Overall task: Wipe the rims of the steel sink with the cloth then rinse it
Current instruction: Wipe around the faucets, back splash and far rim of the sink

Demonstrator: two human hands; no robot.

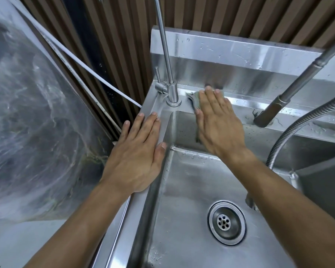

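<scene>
The steel sink (193, 182) fills the right half of the view, with a round drain (226, 222) in its basin. My right hand (219, 120) lies flat on a grey-green cloth (194, 99), pressing it on the back rim just right of the thin tap (171, 88). Most of the cloth is hidden under the palm; one edge hangs over the basin's back wall. My left hand (137, 151) rests flat on the sink's left rim with its fingers spread, holding nothing.
A pull-out faucet head (273, 111) with a ribbed steel hose (290, 132) stands at the right on the back rim. A white tube (85, 68) runs along the slatted brown wall. A plastic-wrapped surface (31, 122) lies left of the sink. Water drops dot the splashback.
</scene>
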